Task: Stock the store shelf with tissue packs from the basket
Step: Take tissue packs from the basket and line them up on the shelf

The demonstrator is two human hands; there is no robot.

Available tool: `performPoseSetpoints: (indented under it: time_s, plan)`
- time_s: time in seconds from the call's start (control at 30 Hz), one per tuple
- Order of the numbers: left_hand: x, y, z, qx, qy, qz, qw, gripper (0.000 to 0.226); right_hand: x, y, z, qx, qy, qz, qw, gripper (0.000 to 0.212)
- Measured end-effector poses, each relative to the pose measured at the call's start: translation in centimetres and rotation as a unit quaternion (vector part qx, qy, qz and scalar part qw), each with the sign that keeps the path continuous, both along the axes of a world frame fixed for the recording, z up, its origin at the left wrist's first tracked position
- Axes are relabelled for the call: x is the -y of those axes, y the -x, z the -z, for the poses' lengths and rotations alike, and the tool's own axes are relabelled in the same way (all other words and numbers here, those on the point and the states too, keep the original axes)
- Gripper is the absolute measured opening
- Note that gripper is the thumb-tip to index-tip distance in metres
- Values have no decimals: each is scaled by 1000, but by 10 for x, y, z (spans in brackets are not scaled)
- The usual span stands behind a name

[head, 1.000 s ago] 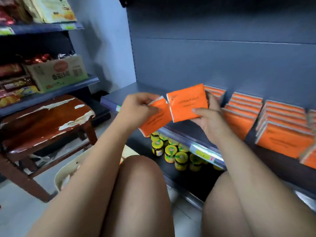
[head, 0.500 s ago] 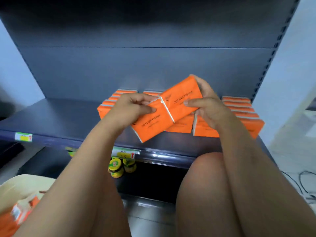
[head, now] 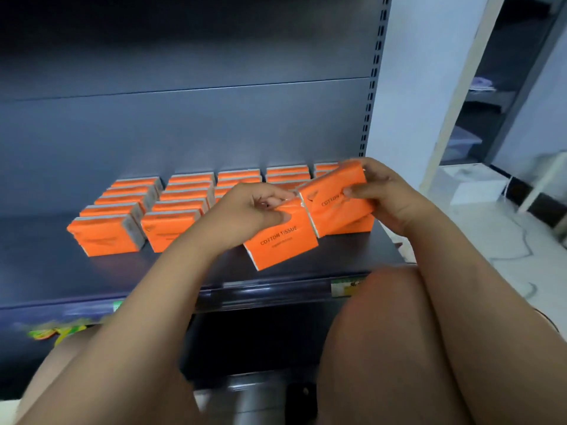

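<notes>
Head view. Metal shelf: dark blue-grey, matte and flat. Slotted upright at its right end, with a pale wall and white floor beyond.

Stocked tissue packs: orange glossy film, rectangular, in rows toward the shelf back.

Left hand curls round the lower pack, over the shelf front. Right hand grips the upper pack, which is tilted and touches the lower one.

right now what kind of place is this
Most likely a small shop: a dark metal shelf with a slotted upright, rows of identical orange tissue packs faced on it, and a price label on its front edge.
</notes>
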State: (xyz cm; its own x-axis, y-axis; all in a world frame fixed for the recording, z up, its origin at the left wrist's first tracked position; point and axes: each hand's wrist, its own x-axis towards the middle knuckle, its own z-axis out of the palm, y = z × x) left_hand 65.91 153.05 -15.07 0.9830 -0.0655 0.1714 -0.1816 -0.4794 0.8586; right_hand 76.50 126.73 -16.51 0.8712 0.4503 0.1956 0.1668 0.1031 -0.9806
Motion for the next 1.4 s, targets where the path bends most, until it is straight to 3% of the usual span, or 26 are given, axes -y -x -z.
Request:
performPoseSetpoints:
  time_s: [0.13,0.23,0.57,0.9,1.1,1.4]
  plan:
    - [-1,-2,12,43,-121,-32,991,34,18,-14,4,14,33,71,997,37]
    - [-7,-8,24,46,-196,-27,979,37,31,-19,13,11,64,100,993,44]
    - [22,-28,35,65,-219,-23,973,42,44,-23,25,5,200,155,968,48]
    - [45,-37,42,130,-351,-25,927,42,49,-21,26,39,292,174,940,38]
    - [46,-36,50,137,-378,-28,915,41,52,-25,30,66,289,183,937,37]
    - [48,-31,53,104,-412,-53,904,61,59,-25,36,6,258,194,946,41]
